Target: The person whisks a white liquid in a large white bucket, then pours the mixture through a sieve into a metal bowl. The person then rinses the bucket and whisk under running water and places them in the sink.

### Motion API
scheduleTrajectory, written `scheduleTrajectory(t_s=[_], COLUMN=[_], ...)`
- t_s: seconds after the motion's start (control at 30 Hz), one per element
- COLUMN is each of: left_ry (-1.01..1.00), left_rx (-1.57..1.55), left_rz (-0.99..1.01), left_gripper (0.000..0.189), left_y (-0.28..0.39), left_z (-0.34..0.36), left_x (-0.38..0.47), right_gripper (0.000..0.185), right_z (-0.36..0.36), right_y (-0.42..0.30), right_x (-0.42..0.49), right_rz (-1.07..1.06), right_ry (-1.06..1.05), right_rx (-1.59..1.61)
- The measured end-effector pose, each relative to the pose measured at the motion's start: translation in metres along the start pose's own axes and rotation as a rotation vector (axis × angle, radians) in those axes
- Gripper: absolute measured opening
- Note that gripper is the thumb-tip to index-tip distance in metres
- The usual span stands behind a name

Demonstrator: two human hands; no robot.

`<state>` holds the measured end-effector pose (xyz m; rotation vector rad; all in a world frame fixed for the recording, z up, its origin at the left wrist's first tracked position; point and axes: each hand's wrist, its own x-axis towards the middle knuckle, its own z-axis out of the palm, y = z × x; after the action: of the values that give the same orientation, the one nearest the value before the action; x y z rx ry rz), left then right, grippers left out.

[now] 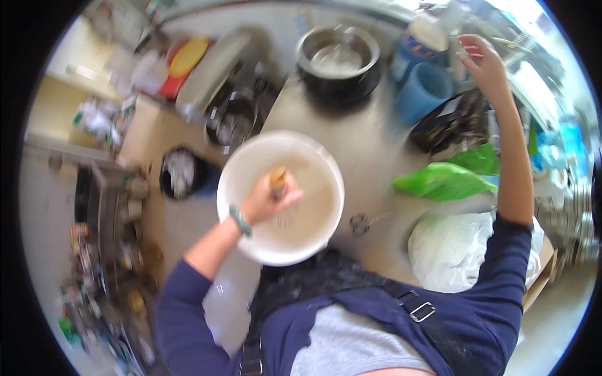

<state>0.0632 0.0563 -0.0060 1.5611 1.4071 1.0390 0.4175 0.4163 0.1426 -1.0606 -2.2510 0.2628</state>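
Note:
A large white tub (336,188) with a pale, cloudy content stands at the near edge of the countertop. Over its middle, my left hand (270,195), with a green bangle at the wrist, grips the wooden handle (278,176) of a whisk-like tool; its thin wires point down into the tub, blurred. My right hand (479,54) is raised at the far right with fingers spread and slightly curled, near a blue plastic container (407,51) with a pale top. Nothing shows in its grasp. A blue plastic cup (425,89) stands below and left of that hand.
On the countertop (310,127) are a metal pot (338,54) at the back, green leaves (442,182), scissors (360,224) and a white plastic bag (447,249). A black bucket (181,173) stands left of the tub, near a dark pan (233,122). Stacked dishes (571,221) stand far right.

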Motion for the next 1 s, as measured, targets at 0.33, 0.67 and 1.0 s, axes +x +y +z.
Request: scheduleTrajectory(t_s=[0.33, 0.67, 1.0], left_ry=[-0.131, 0.532, 0.791], left_rx=[0.772, -0.275, -0.425], left_rz=[-0.158, -0.238, -0.060], left_gripper=[0.043, 0.055, 0.053], left_y=[0.018, -0.058, -0.084], left_z=[-0.006, -0.082, -0.082], left_x=[-0.056, -0.179, -0.197], right_gripper=[0.019, 0.049, 0.038], right_z=[0.139, 0.259, 0.262], right_y=[-0.310, -0.330, -0.387], right_x=[-0.175, -0.257, -0.250], right_rz=[-1.076, -1.130, -0.611], right_ry=[-0.440, -0.708, -0.888], right_rx=[-0.737, -0.800, -1.257])
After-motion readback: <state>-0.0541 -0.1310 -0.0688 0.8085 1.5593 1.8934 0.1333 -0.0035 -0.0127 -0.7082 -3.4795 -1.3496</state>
